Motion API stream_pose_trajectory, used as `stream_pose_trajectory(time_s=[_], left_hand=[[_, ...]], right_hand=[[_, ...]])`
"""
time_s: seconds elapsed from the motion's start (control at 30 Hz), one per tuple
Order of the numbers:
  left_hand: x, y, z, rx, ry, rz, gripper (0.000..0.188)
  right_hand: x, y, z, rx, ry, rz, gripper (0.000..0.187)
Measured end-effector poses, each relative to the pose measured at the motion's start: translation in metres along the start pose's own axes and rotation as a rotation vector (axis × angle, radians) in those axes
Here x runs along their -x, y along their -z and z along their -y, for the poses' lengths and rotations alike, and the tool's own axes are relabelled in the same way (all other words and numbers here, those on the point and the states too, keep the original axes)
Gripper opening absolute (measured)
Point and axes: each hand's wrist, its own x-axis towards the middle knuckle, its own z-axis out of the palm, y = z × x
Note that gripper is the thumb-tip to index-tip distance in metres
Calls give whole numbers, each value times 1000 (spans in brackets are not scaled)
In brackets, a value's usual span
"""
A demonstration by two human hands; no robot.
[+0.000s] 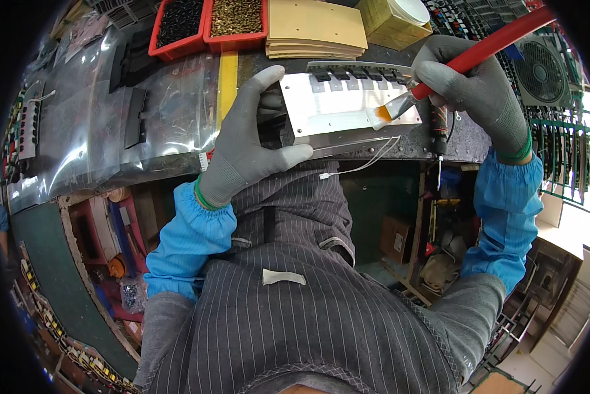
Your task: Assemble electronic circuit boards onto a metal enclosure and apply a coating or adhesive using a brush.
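Note:
In my grey-gloved left hand (249,141) is the left end of a flat white metal plate (301,98), with thumb on the near side and fingers on the far side. The plate rests over a dark block, and black clip-like parts (351,73) line its far edge. Gripped in my gloved right hand (469,85) is a paintbrush (485,51) with a thick red handle. Its bristles touch the plate's right part, where a smooth whitish coat shows. Two thin white wires (374,157) with a small connector hang off the near side.
Red bins (236,44) of small black and brass-coloured parts stand at the back, beside stacked tan sheets (315,29) and a yellow box (397,23). Clear plastic sheeting (177,98) covers the left bench. A screwdriver (439,134) and a fan (540,72) are at right.

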Motion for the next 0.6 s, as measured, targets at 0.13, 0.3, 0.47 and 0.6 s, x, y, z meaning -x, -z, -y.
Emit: stream_pose_trajectory(time_s=[0.13,0.3,0.47,0.6], left_hand=[[0,0,2,0,17,-21,98],[-1,0,-1,-34,3,-20,98],[-1,0,3,-48,-14,-30,98],[-2,-1,4,-53,-26,-23,98]], right_hand=[[2,4,-10,-31,-59,9,33],[10,20,-13,-42,-179,38,33],[13,28,-30,18,-192,11,37],[18,18,-6,8,-188,-112,39]])
